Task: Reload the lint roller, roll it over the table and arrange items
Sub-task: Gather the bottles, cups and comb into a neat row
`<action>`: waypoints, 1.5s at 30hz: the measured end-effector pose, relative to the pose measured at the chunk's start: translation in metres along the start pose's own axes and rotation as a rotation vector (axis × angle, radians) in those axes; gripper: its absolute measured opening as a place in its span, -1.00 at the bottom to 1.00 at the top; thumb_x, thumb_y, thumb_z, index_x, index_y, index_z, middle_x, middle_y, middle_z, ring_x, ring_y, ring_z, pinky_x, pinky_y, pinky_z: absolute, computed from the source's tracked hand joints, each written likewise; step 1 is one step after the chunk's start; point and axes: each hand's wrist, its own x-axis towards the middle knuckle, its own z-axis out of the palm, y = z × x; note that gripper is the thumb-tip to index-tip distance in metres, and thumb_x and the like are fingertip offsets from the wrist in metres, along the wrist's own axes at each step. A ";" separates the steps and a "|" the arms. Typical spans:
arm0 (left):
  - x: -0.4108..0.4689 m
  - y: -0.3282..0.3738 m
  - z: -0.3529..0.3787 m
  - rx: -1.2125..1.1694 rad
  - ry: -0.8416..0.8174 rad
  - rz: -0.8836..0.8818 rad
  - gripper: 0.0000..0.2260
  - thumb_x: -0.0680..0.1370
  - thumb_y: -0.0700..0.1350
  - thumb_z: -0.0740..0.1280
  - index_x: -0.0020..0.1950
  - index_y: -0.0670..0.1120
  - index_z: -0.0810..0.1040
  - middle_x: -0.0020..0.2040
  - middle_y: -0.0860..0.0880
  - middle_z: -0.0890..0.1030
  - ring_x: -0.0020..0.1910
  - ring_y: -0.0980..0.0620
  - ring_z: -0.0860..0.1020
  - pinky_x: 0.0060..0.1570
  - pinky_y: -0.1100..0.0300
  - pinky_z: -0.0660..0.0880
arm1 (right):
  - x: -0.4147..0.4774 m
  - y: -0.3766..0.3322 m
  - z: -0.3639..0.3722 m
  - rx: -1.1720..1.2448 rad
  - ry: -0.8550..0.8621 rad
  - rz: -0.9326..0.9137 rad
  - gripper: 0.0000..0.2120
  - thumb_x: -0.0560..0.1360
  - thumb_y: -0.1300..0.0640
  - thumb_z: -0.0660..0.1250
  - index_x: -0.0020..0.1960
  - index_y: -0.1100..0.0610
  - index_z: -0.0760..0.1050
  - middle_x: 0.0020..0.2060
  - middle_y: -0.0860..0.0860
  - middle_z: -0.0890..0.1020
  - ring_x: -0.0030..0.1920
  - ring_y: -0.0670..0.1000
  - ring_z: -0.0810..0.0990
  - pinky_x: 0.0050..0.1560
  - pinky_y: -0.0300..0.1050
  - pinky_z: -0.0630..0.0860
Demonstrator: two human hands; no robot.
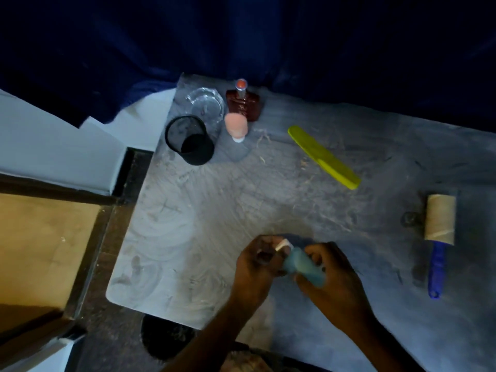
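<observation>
You're in the reload step, early part; both hands work a pale blue refill (306, 267) over the near edge of the table (188, 237); your right hand (332, 280) is closed around the refill's body; your left hand (257, 264) is pinched shut on a small white tab (281, 245) at the refill's end, looks like a wrapper or starter strip being peeled, though blur keeps me from being sure; the roller (438, 237) lies well apart on the right side of the table, blue handle toward you, a bare brown cardboard core (440, 220) on its head, so I judge the spent core is not yet off; nothing rolled yet, table shows stray fibres and smears around the middle; yellow comb (323, 157) lies diagonal mid-table; black mesh cup (189, 140), glass dish (205, 103), brown bottle (243, 104) and a pink-capped item (235, 127) cluster at the far left corner; next move, as I read it: finish freeing the refill, then go right for the roller, pull the old core and slide the new one on straight; needs one hand steadying the handle; watch the sticky sheet catching your fingers.
</observation>
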 end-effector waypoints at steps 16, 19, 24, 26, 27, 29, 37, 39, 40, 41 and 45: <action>0.113 0.096 -0.026 -0.244 0.261 0.205 -0.74 0.62 -0.26 0.42 0.31 -0.18 0.56 0.06 -0.15 0.75 -0.10 0.01 0.75 -0.16 0.18 0.68 | 0.190 -0.125 0.025 0.299 0.206 -0.251 -0.72 0.54 -0.02 0.42 0.23 0.00 0.54 0.11 -0.07 0.67 0.07 -0.09 0.67 0.06 0.01 0.65; 0.118 0.096 -0.025 -0.072 0.374 0.326 -0.63 0.54 -0.40 0.41 0.33 -0.19 0.54 0.07 -0.11 0.71 -0.23 0.19 0.66 -0.22 0.32 0.62 | 0.208 -0.132 0.029 0.076 0.174 -0.328 -0.67 0.55 0.02 0.41 0.28 0.07 0.52 0.14 0.01 0.63 0.07 0.03 0.65 0.05 0.10 0.63; 0.121 0.097 -0.023 -0.049 0.346 0.388 -0.53 0.54 -0.49 0.33 0.43 -0.23 0.47 0.20 -0.38 0.62 -0.12 -0.10 0.56 -0.24 0.42 0.55 | 0.223 -0.137 0.032 -0.093 0.101 -0.391 -0.64 0.57 0.06 0.37 0.34 0.08 0.46 0.22 0.05 0.57 0.13 0.11 0.63 0.09 0.13 0.60; 0.123 0.095 -0.024 -0.023 0.328 0.411 -0.51 0.55 -0.46 0.34 0.46 -0.20 0.45 0.19 -0.32 0.65 -0.12 -0.19 0.63 -0.15 0.31 0.64 | 0.226 -0.137 0.033 -0.139 0.080 -0.396 -0.63 0.58 0.05 0.36 0.35 0.08 0.45 0.24 0.06 0.55 0.15 0.13 0.61 0.10 0.11 0.58; 0.123 0.094 -0.025 0.000 0.327 0.419 -0.50 0.54 -0.44 0.35 0.46 -0.17 0.46 0.18 -0.27 0.67 -0.10 -0.22 0.67 -0.09 0.15 0.68 | 0.227 -0.137 0.034 -0.153 0.072 -0.396 -0.63 0.58 0.05 0.36 0.35 0.08 0.44 0.25 0.06 0.54 0.17 0.14 0.60 0.11 0.08 0.58; 0.126 0.091 -0.026 0.011 0.333 0.426 -0.49 0.53 -0.42 0.37 0.46 -0.13 0.47 0.17 -0.18 0.69 -0.07 -0.19 0.70 -0.06 -0.03 0.69 | 0.229 -0.139 0.034 -0.166 0.058 -0.393 -0.64 0.58 0.05 0.36 0.35 0.09 0.45 0.26 0.06 0.54 0.21 0.14 0.58 0.12 0.04 0.55; 0.135 0.084 -0.030 -0.010 0.328 0.456 -0.43 0.52 -0.37 0.41 0.51 -0.08 0.46 0.31 -0.05 0.64 0.05 -0.15 0.70 0.02 0.20 0.65 | 0.226 -0.143 0.035 -0.182 0.039 -0.383 -0.62 0.60 0.04 0.34 0.37 0.13 0.45 0.30 0.07 0.52 0.26 0.12 0.55 0.18 0.14 0.56; 0.135 0.084 -0.030 -0.014 0.324 0.469 -0.43 0.52 -0.35 0.41 0.51 -0.08 0.46 0.30 -0.03 0.64 0.05 -0.08 0.70 0.03 0.20 0.65 | 0.224 -0.142 0.036 -0.179 0.045 -0.374 -0.62 0.60 0.04 0.34 0.38 0.13 0.45 0.30 0.08 0.52 0.26 0.13 0.55 0.19 0.13 0.56; 0.135 0.084 -0.030 -0.008 0.319 0.467 -0.43 0.52 -0.35 0.41 0.52 -0.08 0.45 0.31 -0.02 0.63 0.07 -0.07 0.70 0.05 0.18 0.66 | 0.223 -0.142 0.036 -0.176 0.046 -0.368 -0.62 0.60 0.04 0.34 0.37 0.14 0.45 0.30 0.08 0.52 0.27 0.13 0.54 0.19 0.11 0.56; 0.135 0.085 -0.030 -0.002 0.318 0.460 -0.43 0.52 -0.34 0.41 0.52 -0.08 0.45 0.32 -0.03 0.63 0.10 -0.08 0.70 0.07 0.15 0.67 | 0.223 -0.142 0.036 -0.172 0.047 -0.365 -0.62 0.60 0.04 0.34 0.37 0.14 0.45 0.30 0.09 0.53 0.27 0.13 0.54 0.18 0.10 0.56; 0.135 0.085 -0.029 0.008 0.350 0.461 -0.45 0.52 -0.34 0.44 0.50 -0.09 0.47 0.31 -0.04 0.64 0.05 -0.02 0.70 0.03 0.19 0.67 | 0.221 -0.142 0.036 -0.178 0.041 -0.371 -0.64 0.59 0.05 0.34 0.34 0.13 0.46 0.27 0.08 0.53 0.25 0.13 0.54 0.15 0.09 0.55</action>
